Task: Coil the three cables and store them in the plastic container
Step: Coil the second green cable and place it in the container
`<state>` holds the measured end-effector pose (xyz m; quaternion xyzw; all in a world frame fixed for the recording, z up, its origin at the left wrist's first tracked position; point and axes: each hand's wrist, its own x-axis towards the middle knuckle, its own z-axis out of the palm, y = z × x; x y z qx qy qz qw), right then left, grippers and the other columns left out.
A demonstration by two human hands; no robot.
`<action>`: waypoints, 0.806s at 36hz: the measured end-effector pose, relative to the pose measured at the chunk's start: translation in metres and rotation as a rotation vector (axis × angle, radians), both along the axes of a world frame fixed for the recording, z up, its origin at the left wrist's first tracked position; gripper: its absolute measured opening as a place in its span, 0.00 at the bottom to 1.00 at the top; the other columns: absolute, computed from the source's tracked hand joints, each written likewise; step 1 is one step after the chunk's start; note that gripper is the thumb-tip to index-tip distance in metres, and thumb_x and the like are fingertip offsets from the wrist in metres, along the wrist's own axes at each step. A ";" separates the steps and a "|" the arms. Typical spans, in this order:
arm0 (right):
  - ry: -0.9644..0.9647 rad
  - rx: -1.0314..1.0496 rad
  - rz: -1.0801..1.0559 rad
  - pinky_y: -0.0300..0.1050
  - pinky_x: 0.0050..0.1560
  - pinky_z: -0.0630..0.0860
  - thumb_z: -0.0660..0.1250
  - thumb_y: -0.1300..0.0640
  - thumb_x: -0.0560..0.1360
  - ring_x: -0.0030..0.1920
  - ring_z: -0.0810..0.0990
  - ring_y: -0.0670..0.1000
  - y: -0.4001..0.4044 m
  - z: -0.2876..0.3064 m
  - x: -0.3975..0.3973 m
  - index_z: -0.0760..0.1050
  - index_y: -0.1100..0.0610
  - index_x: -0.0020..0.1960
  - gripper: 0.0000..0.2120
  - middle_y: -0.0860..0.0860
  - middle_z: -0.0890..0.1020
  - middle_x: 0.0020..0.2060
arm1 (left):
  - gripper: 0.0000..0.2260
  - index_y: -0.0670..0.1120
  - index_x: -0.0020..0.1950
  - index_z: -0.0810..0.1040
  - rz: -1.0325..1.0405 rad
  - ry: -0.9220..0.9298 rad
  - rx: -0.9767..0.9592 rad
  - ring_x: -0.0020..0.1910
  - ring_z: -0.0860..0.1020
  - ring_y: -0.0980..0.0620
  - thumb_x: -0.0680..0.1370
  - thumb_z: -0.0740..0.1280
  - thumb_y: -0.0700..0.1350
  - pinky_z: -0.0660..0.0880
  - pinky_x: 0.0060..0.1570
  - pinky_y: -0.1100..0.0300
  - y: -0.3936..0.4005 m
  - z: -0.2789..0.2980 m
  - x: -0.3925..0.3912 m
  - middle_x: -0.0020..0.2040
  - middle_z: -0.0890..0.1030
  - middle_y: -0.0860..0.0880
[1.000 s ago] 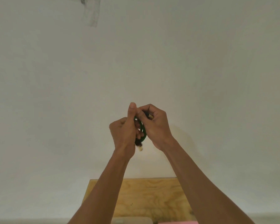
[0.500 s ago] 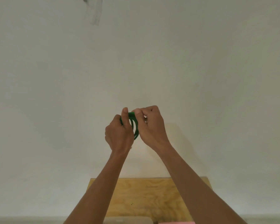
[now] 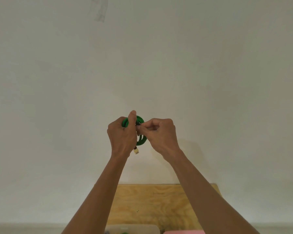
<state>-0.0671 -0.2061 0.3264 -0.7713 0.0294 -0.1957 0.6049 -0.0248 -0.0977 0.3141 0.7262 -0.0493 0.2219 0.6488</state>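
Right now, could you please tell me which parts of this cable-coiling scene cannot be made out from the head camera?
- Green coiled cable: mostly hidden behind the left hand and right hand; loop count unclear.
- What the right hand's fingertips pinch: too small to tell.
- Pale container-like object and pink object: cut off by the bottom edge.
- The other two cables: not identifiable.

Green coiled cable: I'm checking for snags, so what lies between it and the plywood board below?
Nothing: in the head view only bare white wall separates the green coiled cable from the plywood board.
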 end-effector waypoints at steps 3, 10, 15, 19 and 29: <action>0.013 0.007 0.067 0.33 0.46 0.77 0.79 0.55 0.69 0.40 0.86 0.43 -0.009 0.004 -0.001 0.86 0.57 0.41 0.06 0.48 0.87 0.34 | 0.21 0.43 0.30 0.74 -0.061 0.016 0.004 0.24 0.73 0.49 0.79 0.68 0.54 0.76 0.28 0.50 0.002 0.001 0.001 0.21 0.72 0.53; 0.086 0.039 -0.031 0.39 0.39 0.73 0.81 0.47 0.64 0.34 0.82 0.43 -0.012 0.004 0.000 0.76 0.52 0.49 0.20 0.48 0.85 0.32 | 0.15 0.44 0.35 0.79 -0.150 -0.042 0.067 0.24 0.75 0.49 0.80 0.69 0.50 0.74 0.24 0.61 0.003 0.007 -0.001 0.24 0.74 0.51; 0.057 -0.063 -0.082 0.38 0.39 0.73 0.80 0.43 0.64 0.38 0.76 0.45 -0.013 0.001 0.004 0.77 0.45 0.58 0.25 0.46 0.76 0.40 | 0.13 0.41 0.41 0.82 -0.231 -0.021 0.073 0.23 0.75 0.52 0.81 0.68 0.49 0.73 0.24 0.63 0.008 0.008 -0.002 0.25 0.76 0.52; 0.127 0.091 0.214 0.55 0.50 0.83 0.79 0.53 0.69 0.50 0.85 0.53 -0.024 0.000 0.008 0.80 0.50 0.61 0.21 0.49 0.82 0.55 | 0.12 0.41 0.44 0.83 -0.279 -0.034 0.094 0.23 0.76 0.51 0.80 0.68 0.48 0.72 0.24 0.63 0.010 0.008 -0.005 0.27 0.78 0.50; -0.099 -0.346 -0.132 0.50 0.40 0.82 0.68 0.54 0.77 0.37 0.83 0.50 -0.004 -0.017 0.013 0.79 0.54 0.50 0.05 0.48 0.83 0.39 | 0.03 0.45 0.46 0.85 -0.271 -0.026 0.080 0.27 0.79 0.50 0.78 0.72 0.43 0.76 0.26 0.59 0.003 0.000 -0.005 0.35 0.83 0.46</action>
